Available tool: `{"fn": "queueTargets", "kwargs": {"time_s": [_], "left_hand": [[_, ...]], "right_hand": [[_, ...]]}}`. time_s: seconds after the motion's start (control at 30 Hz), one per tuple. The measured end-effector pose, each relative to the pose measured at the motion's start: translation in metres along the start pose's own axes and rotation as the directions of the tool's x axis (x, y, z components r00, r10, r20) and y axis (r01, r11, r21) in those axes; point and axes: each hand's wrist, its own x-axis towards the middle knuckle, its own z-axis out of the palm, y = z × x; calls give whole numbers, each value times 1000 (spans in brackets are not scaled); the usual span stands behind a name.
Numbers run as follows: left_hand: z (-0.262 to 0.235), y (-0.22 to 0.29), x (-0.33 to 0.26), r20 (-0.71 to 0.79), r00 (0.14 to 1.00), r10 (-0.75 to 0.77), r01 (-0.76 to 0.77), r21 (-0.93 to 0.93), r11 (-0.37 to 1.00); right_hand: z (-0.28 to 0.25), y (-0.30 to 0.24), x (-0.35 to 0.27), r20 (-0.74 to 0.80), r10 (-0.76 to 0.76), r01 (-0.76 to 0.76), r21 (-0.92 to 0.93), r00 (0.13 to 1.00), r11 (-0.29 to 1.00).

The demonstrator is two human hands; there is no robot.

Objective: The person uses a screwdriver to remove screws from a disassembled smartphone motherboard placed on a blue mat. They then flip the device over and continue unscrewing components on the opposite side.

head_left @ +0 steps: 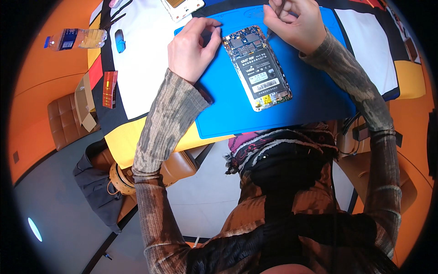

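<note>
An opened smartphone (263, 75) lies on the blue mat (223, 114), its circuit board at the far end and a black battery filling the middle. Beside its upper left edge, my left hand (194, 48) rests on the mat with curled fingers; thumb and forefinger stand apart and nothing shows between them. My right hand (296, 25) is above the phone's upper right corner, fingers pinched together. From that pinch a thin dark tip (269, 33) points down at the board's right edge. The rest of this slim tool is hidden by the fingers.
White sheets (139, 59) flank the mat on a black and yellow cloth. A white device part (182, 8) lies beyond my left hand. Toward the left edge are a water bottle (77, 39), a small blue-capped item (120, 41), a red box (110, 89) and an open carton (85, 102).
</note>
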Motion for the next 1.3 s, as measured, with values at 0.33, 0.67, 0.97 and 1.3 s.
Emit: {"fn": "queueTargets", "kwargs": {"time_s": [0.33, 0.67, 0.97, 1.3], "left_hand": [[0, -1, 0, -4, 1000, 8, -8, -4, 1000], [0, -1, 1, -21, 1000, -1, 1, 10, 1000], [-1, -2, 2, -11, 1000, -16, 16, -4, 1000], [0, 0, 1, -14, 1000, -21, 21, -10, 1000]], "right_hand": [[0, 0, 0, -11, -42, 41, -36, 999, 999], [0, -3, 7, 70, -299, 306, -114, 952, 945], [-3, -5, 11, 68, -361, 367, -121, 930, 922], [-5, -6, 5, 90, -265, 275, -137, 960, 952]]}}
